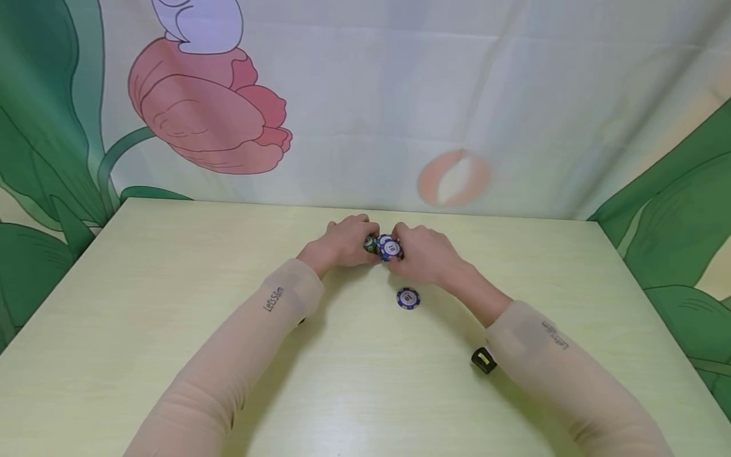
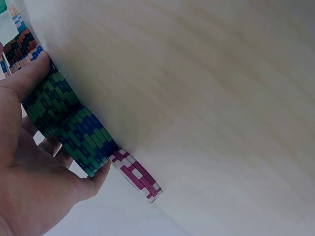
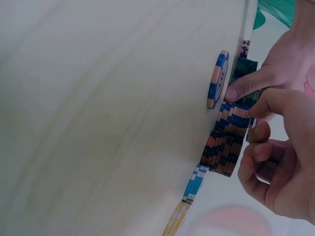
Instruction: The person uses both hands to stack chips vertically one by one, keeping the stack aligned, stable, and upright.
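Several stacks of poker chips stand in a row near the table's back edge. My left hand [image 1: 348,242] curls round two green stacks [image 2: 88,140], thumb in front and fingers behind; its thumb tip reaches the neighbouring blue stack [image 3: 233,119]. With curled fingers, my right hand [image 1: 425,254] pinches a blue chip [image 1: 391,249] marked 10 at the top of that blue stack. The chip overlaps another one off-centre. A dark stack with brown-orange marks [image 3: 221,152] stands right beside the blue one. Nearer to me, a single blue chip [image 1: 408,298] lies flat.
Short stacks continue the row: magenta chips [image 2: 135,174] at the left end, light-blue chips [image 3: 195,184] and yellow chips [image 3: 176,219] at the right. A printed curtain [image 1: 365,127] hangs behind the table [image 1: 365,381]. A small black object [image 1: 483,360] shows beside the right sleeve.
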Demonstrator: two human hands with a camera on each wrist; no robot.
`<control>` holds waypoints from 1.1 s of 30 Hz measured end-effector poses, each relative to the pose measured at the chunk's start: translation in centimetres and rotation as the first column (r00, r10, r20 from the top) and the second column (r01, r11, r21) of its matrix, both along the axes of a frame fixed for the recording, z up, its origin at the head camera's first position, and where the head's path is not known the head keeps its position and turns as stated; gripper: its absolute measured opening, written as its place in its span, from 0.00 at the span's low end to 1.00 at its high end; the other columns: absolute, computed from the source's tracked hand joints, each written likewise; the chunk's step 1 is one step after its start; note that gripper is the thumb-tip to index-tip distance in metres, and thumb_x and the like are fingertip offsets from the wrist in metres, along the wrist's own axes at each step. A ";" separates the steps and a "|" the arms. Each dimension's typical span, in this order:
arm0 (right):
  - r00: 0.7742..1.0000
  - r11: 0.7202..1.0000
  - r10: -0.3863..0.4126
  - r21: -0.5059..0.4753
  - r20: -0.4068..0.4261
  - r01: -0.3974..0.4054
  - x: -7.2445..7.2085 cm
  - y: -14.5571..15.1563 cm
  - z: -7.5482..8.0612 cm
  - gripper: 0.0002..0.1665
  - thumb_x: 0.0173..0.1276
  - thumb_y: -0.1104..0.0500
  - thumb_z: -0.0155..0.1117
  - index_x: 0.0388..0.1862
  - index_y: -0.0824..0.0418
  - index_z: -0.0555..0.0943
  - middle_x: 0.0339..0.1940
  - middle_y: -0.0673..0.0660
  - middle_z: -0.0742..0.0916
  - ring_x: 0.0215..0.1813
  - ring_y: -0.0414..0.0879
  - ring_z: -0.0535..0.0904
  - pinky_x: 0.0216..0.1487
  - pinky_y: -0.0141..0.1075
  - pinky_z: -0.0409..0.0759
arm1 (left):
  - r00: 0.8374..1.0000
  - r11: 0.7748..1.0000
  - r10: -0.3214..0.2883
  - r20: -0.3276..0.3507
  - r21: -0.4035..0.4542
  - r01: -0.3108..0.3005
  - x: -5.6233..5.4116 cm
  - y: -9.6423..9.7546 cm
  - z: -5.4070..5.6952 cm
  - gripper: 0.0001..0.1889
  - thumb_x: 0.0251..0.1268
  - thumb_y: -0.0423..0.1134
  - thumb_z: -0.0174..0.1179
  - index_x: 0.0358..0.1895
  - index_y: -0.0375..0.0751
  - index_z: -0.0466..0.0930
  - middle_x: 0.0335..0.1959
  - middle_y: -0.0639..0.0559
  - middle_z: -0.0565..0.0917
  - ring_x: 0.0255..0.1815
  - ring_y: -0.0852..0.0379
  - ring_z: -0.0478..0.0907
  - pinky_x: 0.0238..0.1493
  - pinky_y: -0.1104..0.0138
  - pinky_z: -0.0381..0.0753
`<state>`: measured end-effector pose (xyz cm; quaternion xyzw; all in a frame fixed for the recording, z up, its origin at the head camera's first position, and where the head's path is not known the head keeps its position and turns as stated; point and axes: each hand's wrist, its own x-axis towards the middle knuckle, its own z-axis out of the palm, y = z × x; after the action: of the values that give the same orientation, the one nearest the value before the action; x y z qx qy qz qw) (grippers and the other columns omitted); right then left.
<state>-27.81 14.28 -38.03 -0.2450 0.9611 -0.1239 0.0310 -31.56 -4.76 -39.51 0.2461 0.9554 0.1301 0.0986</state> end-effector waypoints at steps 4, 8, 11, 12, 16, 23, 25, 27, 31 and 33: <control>1.000 1.000 -0.004 0.005 -0.021 0.004 -0.3 -0.2 -0.1 0.19 0.66 0.54 0.68 0.50 0.63 0.77 0.35 0.55 0.85 0.32 0.46 0.81 0.31 0.39 0.80 | 1.000 1.000 -0.005 0.000 0.002 0.005 0.0 0.1 0.0 0.22 0.66 0.51 0.70 0.56 0.44 0.79 0.54 0.47 0.76 0.54 0.48 0.73 0.60 0.40 0.69; 0.999 1.000 -0.002 -0.002 -0.033 0.002 -0.5 -0.3 -0.1 0.17 0.66 0.56 0.68 0.49 0.63 0.78 0.35 0.55 0.85 0.32 0.47 0.81 0.32 0.41 0.81 | 1.000 1.000 -0.001 0.000 0.006 0.001 -0.1 0.1 0.0 0.21 0.66 0.51 0.70 0.55 0.44 0.79 0.53 0.47 0.76 0.54 0.48 0.73 0.59 0.40 0.69; 0.999 1.000 0.003 -0.009 -0.036 -0.003 -0.5 -0.4 0.0 0.17 0.66 0.57 0.68 0.50 0.63 0.79 0.36 0.56 0.86 0.33 0.47 0.82 0.33 0.41 0.82 | 1.000 1.000 0.002 0.001 0.007 -0.002 -0.1 0.1 0.1 0.21 0.66 0.51 0.70 0.54 0.45 0.79 0.52 0.48 0.76 0.53 0.48 0.72 0.59 0.40 0.69; 0.999 1.000 0.005 -0.009 -0.038 -0.005 -0.5 -0.4 0.0 0.17 0.67 0.57 0.68 0.51 0.64 0.79 0.37 0.56 0.86 0.33 0.47 0.82 0.33 0.41 0.82 | 1.000 1.000 0.002 0.001 0.007 -0.002 -0.1 0.0 0.1 0.21 0.66 0.51 0.70 0.54 0.45 0.79 0.52 0.48 0.76 0.53 0.48 0.72 0.59 0.40 0.69; 0.999 1.000 0.007 -0.007 -0.049 -0.008 -0.4 -0.3 0.0 0.19 0.69 0.57 0.68 0.55 0.64 0.79 0.37 0.57 0.87 0.32 0.47 0.81 0.32 0.41 0.81 | 1.000 1.000 0.003 0.001 0.004 -0.003 -0.1 0.0 0.1 0.21 0.66 0.51 0.70 0.55 0.45 0.79 0.52 0.48 0.75 0.54 0.48 0.72 0.59 0.41 0.69; 0.998 0.999 0.008 -0.038 -0.068 -0.011 -0.2 0.0 0.2 0.15 0.68 0.58 0.69 0.50 0.62 0.82 0.26 0.52 0.84 0.23 0.44 0.74 0.24 0.38 0.72 | 1.000 1.000 0.004 0.001 0.000 -0.004 0.0 0.1 0.1 0.21 0.67 0.51 0.70 0.55 0.45 0.79 0.53 0.48 0.75 0.55 0.48 0.72 0.60 0.40 0.68; 0.997 0.999 0.011 -0.039 -0.076 -0.014 -0.3 -0.1 0.2 0.12 0.68 0.59 0.69 0.49 0.62 0.84 0.25 0.51 0.83 0.22 0.44 0.74 0.23 0.38 0.72 | 1.000 1.000 0.003 0.002 0.001 -0.003 0.0 0.1 0.1 0.21 0.67 0.51 0.70 0.56 0.45 0.79 0.53 0.48 0.75 0.55 0.48 0.72 0.60 0.40 0.68; 0.996 0.999 0.014 -0.036 -0.085 -0.017 -0.3 -0.1 0.2 0.11 0.69 0.59 0.69 0.48 0.61 0.85 0.26 0.50 0.84 0.23 0.43 0.74 0.23 0.37 0.72 | 1.000 1.000 0.002 0.002 0.001 -0.002 0.1 0.1 0.1 0.21 0.67 0.51 0.70 0.56 0.46 0.79 0.53 0.47 0.75 0.55 0.48 0.72 0.60 0.40 0.68; 0.996 0.999 0.017 -0.039 -0.087 -0.020 -0.4 -0.2 0.1 0.11 0.70 0.59 0.68 0.49 0.62 0.86 0.28 0.52 0.85 0.23 0.43 0.74 0.23 0.37 0.72 | 1.000 1.000 -0.002 0.002 -0.003 0.002 0.1 0.1 0.0 0.21 0.67 0.51 0.70 0.56 0.46 0.79 0.54 0.47 0.75 0.54 0.48 0.72 0.60 0.41 0.68; 0.996 0.999 0.016 -0.040 -0.087 -0.020 -0.4 -0.2 0.0 0.12 0.71 0.59 0.68 0.49 0.62 0.86 0.28 0.52 0.85 0.23 0.43 0.74 0.23 0.36 0.71 | 1.000 1.000 -0.002 0.002 -0.006 0.002 0.0 0.0 0.0 0.21 0.67 0.51 0.70 0.56 0.46 0.79 0.54 0.47 0.75 0.54 0.48 0.72 0.60 0.41 0.69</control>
<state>-28.24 14.09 -38.02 -0.2594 0.9565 -0.1325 -0.0146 -31.51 -4.73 -39.51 0.2465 0.9555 0.1272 0.1003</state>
